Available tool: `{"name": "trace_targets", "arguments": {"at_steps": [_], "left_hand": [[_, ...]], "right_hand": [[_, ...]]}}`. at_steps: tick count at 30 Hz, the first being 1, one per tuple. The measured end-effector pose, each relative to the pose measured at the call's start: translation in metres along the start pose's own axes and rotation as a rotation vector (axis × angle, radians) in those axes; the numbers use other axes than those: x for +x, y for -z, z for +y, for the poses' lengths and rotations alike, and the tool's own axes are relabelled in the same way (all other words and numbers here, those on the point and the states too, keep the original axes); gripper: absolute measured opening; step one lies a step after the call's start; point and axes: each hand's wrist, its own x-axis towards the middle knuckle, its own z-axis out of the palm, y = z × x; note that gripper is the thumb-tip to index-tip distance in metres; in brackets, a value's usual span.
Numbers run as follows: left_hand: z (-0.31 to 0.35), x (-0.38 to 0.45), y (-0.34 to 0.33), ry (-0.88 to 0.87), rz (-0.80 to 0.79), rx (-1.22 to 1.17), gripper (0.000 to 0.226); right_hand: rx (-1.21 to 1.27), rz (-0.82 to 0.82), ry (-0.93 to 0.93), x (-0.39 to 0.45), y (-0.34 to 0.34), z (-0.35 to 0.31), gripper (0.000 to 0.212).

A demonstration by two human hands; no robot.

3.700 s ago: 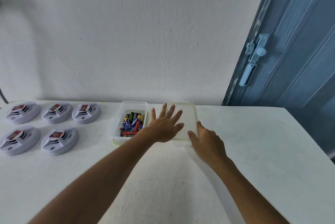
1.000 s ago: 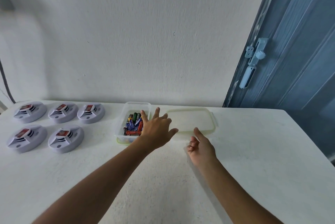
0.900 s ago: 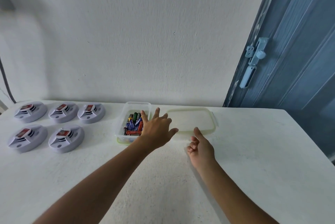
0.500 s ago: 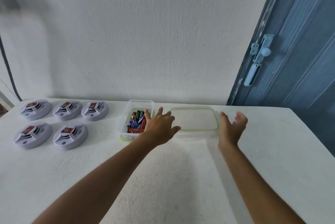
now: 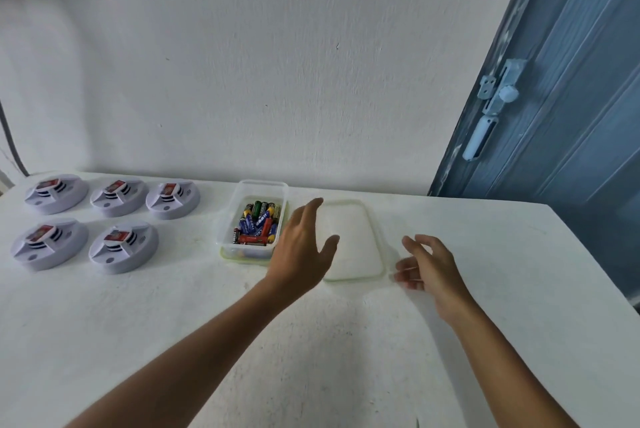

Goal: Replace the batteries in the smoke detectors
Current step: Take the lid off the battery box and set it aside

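Observation:
Several white round smoke detectors [image 5: 123,248] with red-labelled centres lie in two rows at the table's left. A clear plastic box [image 5: 255,190] holds several loose batteries [image 5: 258,223]. Its clear lid [image 5: 356,240] lies flat on the table just right of the box. My left hand [image 5: 302,247] hovers open between box and lid, fingers spread, holding nothing. My right hand [image 5: 427,264] is open just right of the lid's near corner, fingers loosely curled and a little blurred, empty.
The white table [image 5: 346,341] stands against a white wall. A blue door [image 5: 571,81] with a pale latch [image 5: 491,105] is at the right, past the table's right edge. A dark cable [image 5: 10,136] runs down the wall at far left.
The lid now lies lengthwise beside the box instead of crosswise. My right hand has let go of it and drawn back to the lid's near right corner. My left hand shifted slightly right.

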Motion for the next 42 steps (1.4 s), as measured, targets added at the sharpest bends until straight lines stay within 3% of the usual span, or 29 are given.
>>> {"name": "trace_targets", "arguments": {"at_steps": [5, 11, 16, 20, 24, 26, 28, 31, 33, 35, 38, 40, 42], "left_hand": [[-0.005, -0.009, -0.006, 0.24, -0.097, -0.103, 0.069], [-0.005, 0.01, -0.019, 0.271, -0.176, -0.114, 0.041], [-0.001, 0.044, -0.019, 0.312, -0.158, -0.13, 0.035], [0.009, 0.041, -0.007, 0.343, -0.12, -0.249, 0.031], [0.033, 0.035, 0.025, 0.321, -0.031, -0.512, 0.04], [0.051, 0.034, 0.04, 0.342, -0.057, -0.72, 0.054], [0.064, 0.035, 0.049, 0.379, -0.086, -0.856, 0.062], [0.061, 0.045, 0.059, 0.422, 0.096, -0.929, 0.038], [0.049, 0.048, 0.064, 0.468, 0.203, -0.938, 0.029], [0.037, 0.045, 0.066, 0.506, 0.239, -0.938, 0.03], [0.025, 0.046, 0.06, 0.52, 0.207, -0.933, 0.038], [0.022, 0.051, 0.054, 0.525, 0.181, -0.925, 0.037], [0.021, 0.054, 0.045, 0.548, 0.145, -0.937, 0.037]], "right_hand": [[-0.072, -0.155, -0.052, -0.007, -0.018, -0.001, 0.032], [0.002, -0.025, -0.065, 0.004, -0.025, 0.0, 0.026], [0.041, 0.024, -0.047, 0.021, -0.032, -0.017, 0.03], [0.105, 0.042, 0.085, 0.006, -0.026, -0.034, 0.021], [0.496, -0.206, 0.197, -0.023, -0.045, -0.072, 0.02], [0.387, -0.245, 0.28, -0.035, -0.063, -0.086, 0.022], [0.339, -0.386, 0.328, -0.045, -0.079, -0.093, 0.022], [0.446, -0.534, 0.323, -0.048, -0.09, -0.097, 0.023], [0.261, -0.416, 0.408, -0.042, -0.09, -0.086, 0.022], [-0.295, -0.232, 0.639, -0.028, -0.08, -0.057, 0.027], [-1.033, -0.218, 0.733, -0.011, -0.063, -0.005, 0.045], [-1.157, -0.093, 0.825, -0.007, -0.054, 0.013, 0.031], [-1.021, 0.084, 0.867, -0.002, -0.045, 0.022, 0.017]]}}
